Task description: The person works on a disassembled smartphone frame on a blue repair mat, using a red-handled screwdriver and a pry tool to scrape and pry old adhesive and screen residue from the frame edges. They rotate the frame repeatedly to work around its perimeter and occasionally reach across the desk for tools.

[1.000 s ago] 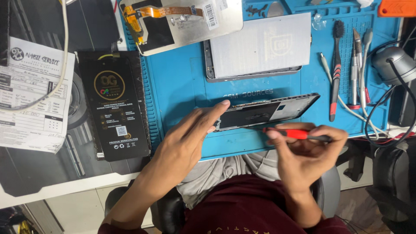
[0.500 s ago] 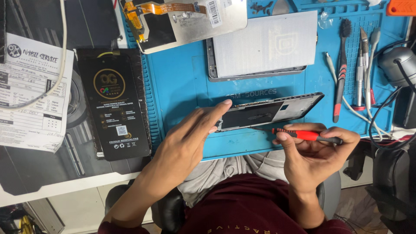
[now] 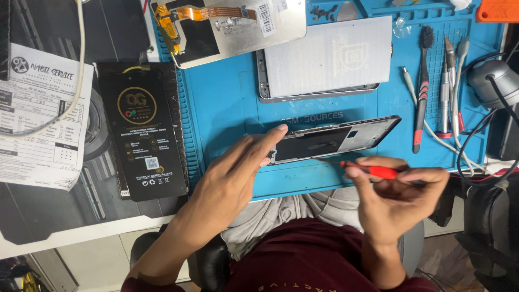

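The blue silicone repair mat (image 3: 227,103) is the landmark here. Off its left edge lies a black retail box (image 3: 143,132), and further left a printed service slip (image 3: 38,119). At the mat's top edge sits a detached display panel with an orange flex cable (image 3: 227,27); just below and right of that, a grey-framed phone body lying face down (image 3: 327,57). Along the mat's right side lie a brush and tweezers (image 3: 440,81).

Near the mat's lower edge rests the opened phone frame (image 3: 335,139) — tilted, its right end higher. The left hand (image 3: 232,178) lies flat with fingers spread narrowly, fingertips pressing the frame's left end to steady it. The right hand (image 3: 397,192) is closed in a pinch around a red-handled screwdriver (image 3: 373,171), whose tip points at the frame's lower edge (whether it actually touches a screw is too small to tell).

As a judgement, the risk is a slip: the frame is pinned at one end only, so a sideways push from the driver could pivot it, and the tip could skid across the exposed inside. Any loosened screw could roll off the near edge of the mat.

Against the frame a second earlier, the left hand holds the same grip, while the right hand and screwdriver have edged nearer the frame.
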Available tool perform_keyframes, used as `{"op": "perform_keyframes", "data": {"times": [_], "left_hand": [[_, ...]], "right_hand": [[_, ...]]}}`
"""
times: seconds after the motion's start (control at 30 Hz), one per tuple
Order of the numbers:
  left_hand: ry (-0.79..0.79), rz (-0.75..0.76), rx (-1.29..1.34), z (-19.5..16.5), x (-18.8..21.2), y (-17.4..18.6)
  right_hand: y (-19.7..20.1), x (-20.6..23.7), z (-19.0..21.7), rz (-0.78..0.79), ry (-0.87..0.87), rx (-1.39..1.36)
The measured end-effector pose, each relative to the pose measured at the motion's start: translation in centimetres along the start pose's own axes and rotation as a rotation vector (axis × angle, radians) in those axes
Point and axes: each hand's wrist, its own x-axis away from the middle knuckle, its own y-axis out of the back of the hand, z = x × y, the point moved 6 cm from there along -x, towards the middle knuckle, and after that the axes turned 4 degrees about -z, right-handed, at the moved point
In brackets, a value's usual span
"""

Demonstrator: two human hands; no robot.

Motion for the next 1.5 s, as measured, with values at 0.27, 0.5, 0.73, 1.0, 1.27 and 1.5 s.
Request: {"op": "perform_keyframes", "data": {"times": [0.27, 0.5, 0.73, 1.0, 1.27, 1.5], "left_hand": [[0.008, 0.002, -0.003, 0.1, 0.2, 0.1], [0.008, 0.006, -0.020, 0.3, 0.3, -0.2], [0.014, 0.010, 0.008, 0.3, 0.3, -0.2], [0.028, 0.009, 0.028, 0.0, 0.1, 0.2], [0.001, -0.010, -0.008, -0.1, 0.2, 0.1], [-0.002, -0.011, -0.016, 0.2, 0.3, -0.1]], "right_hand": [[0.6, 0.2, -1.3, 0.012, -0.037, -0.109], [0.9, 0.0, -1.5, 0.016, -0.039, -0.115], [-0.8, 0.5, 0.0, 0.043, -0.019, 0.023], [-2.1, 0.6, -0.1, 0.046, -0.087, -0.085], [-0.9, 0.5, -0.7, 0.028, -0.101, -0.104], [-0.9, 0.3, -0.6, 0.023, -0.110, -0.118]]}}
